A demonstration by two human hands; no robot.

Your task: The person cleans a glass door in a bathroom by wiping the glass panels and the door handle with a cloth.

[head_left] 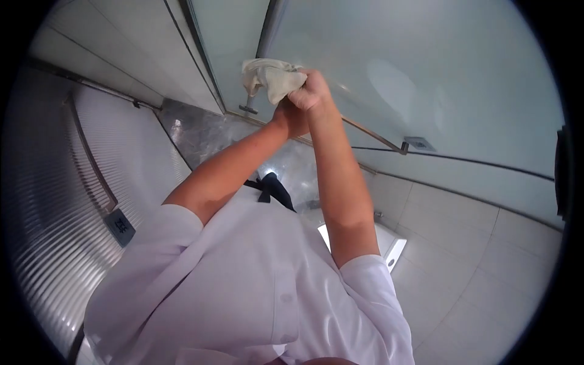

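A crumpled off-white cloth is bunched up in front of the frosted glass. My right hand is closed round its right end, and the rest sticks out to the left in loose folds. Just below, my left hand meets the underside of my right hand and wrist. Its fingers are hidden, so I cannot tell whether it also grips the cloth. Both arms reach forward from white short sleeves.
Frosted glass panels stand ahead, with a metal bar handle and a small sign. A ribbed glass door with a curved handle is at left. Grey marble floor lies below; a white fixture is at right.
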